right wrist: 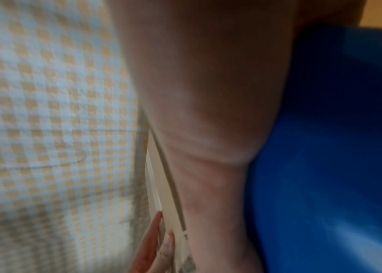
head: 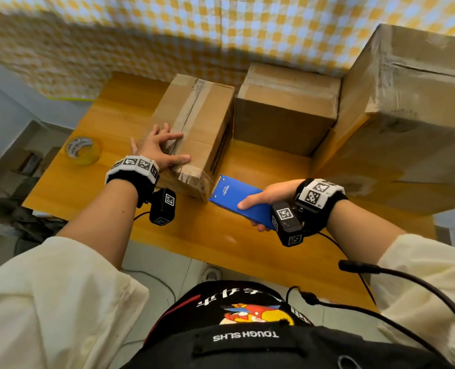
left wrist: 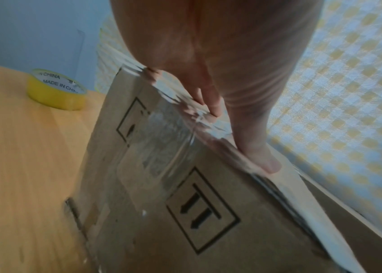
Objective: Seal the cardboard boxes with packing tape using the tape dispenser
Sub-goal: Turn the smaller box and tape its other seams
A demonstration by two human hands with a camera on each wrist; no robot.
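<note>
The left hand lay spread on the near end of the box, fingers wide and flat, pressing the clear tape where it wrapped over the top edge and down the near face. The right hand was curled round the blue tape dispenser, thumb on top and fingers underneath, its toothed end close against the near right corner of that box, low down by the wooden table. The step in hand looked like finishing the strip: cutting it at the bottom of the near face and smoothing it down. To do that well, the left palm needed to keep the box from sliding while the dispenser was tilted so its teeth bit the tape, then snapped away sharply for a clean tear. The tape on the near face looked wrinkled in the left wrist view, so a firm rub outward from the seam would have helped it stick. A spare yellow tape roll sat on the table to the left, well apart from the box, and two more boxes stood to the right and farther back.
</note>
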